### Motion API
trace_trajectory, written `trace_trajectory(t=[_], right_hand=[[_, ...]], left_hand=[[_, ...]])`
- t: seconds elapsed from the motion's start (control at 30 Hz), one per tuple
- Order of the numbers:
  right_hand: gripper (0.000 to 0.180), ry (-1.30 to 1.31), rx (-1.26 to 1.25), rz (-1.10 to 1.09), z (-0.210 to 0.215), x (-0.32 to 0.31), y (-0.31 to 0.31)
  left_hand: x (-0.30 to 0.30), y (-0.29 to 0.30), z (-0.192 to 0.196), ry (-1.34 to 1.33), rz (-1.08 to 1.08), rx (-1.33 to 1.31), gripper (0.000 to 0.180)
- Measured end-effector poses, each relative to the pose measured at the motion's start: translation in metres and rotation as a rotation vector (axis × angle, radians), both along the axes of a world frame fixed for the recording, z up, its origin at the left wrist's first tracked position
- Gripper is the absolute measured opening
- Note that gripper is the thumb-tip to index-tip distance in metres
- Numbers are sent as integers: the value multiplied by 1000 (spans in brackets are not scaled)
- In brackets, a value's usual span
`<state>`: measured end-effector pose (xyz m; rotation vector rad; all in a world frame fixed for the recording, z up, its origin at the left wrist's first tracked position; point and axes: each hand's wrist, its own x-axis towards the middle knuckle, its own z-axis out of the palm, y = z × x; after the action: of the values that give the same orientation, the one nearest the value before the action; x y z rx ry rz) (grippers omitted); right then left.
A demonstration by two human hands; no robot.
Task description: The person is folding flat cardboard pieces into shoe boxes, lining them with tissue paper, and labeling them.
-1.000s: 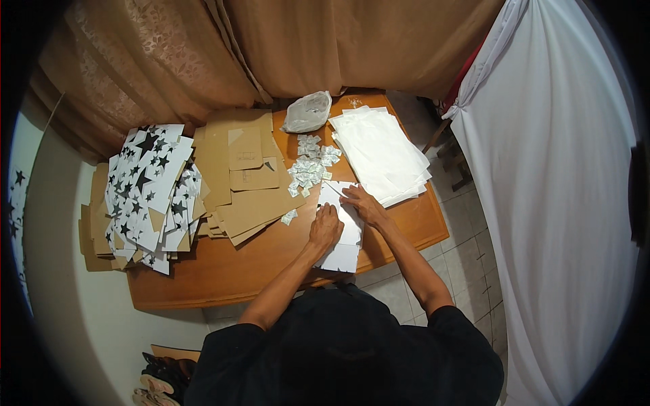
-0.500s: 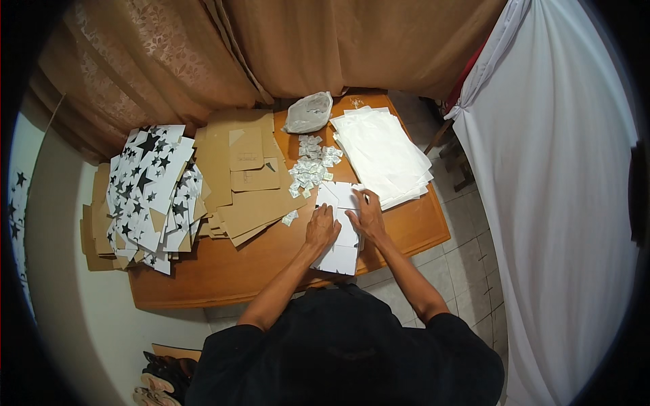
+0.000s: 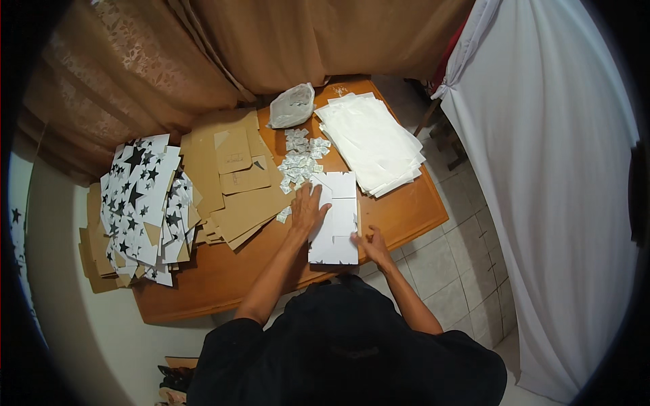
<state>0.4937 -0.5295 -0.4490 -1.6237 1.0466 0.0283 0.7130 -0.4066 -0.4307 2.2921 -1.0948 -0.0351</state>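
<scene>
A flat, folded white cardboard box [image 3: 344, 220] lies lengthwise before me at the table's near edge. Seams cross its upper face, and bits of black star print show along its lower end. My left hand [image 3: 309, 208] rests flat on its upper left part, fingers stretched out. At the box's right edge is my right hand [image 3: 374, 246], its thumb at the cardboard and its fingers apart; nothing shows in its grasp. Just beyond the box lies a heap of small white packets [image 3: 298, 166], with a loose one beside my left hand.
A pile of star-printed cardboard sheets [image 3: 139, 203] stands at the left. Next to it are stacked brown cardboard pieces [image 3: 254, 210]. A whitish plastic bag [image 3: 292, 106] sits at the back, and a stack of white sheets [image 3: 372, 145] at the right. Brown curtains [image 3: 284, 40] hang behind the wooden table [image 3: 196, 298].
My right hand has moved from the box's upper part down to its lower right edge. My left hand still lies on the upper left side. The whole view has shifted and turned slightly.
</scene>
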Motion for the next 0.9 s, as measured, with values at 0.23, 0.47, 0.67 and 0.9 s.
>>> trace_trajectory(t=[0.23, 0.47, 0.67, 0.9], right_hand=[[106, 21, -361, 95, -2, 16, 39], [105, 61, -337, -8, -4, 23, 39], [130, 298, -228, -101, -14, 18, 44], [131, 363, 304, -493, 4, 11, 61]], left_hand=[[25, -6, -29, 153, -95, 34, 90], [10, -20, 14, 273, -77, 232, 108], [45, -44, 18, 23, -283, 380, 138], [65, -48, 2, 189, -487, 340, 140]])
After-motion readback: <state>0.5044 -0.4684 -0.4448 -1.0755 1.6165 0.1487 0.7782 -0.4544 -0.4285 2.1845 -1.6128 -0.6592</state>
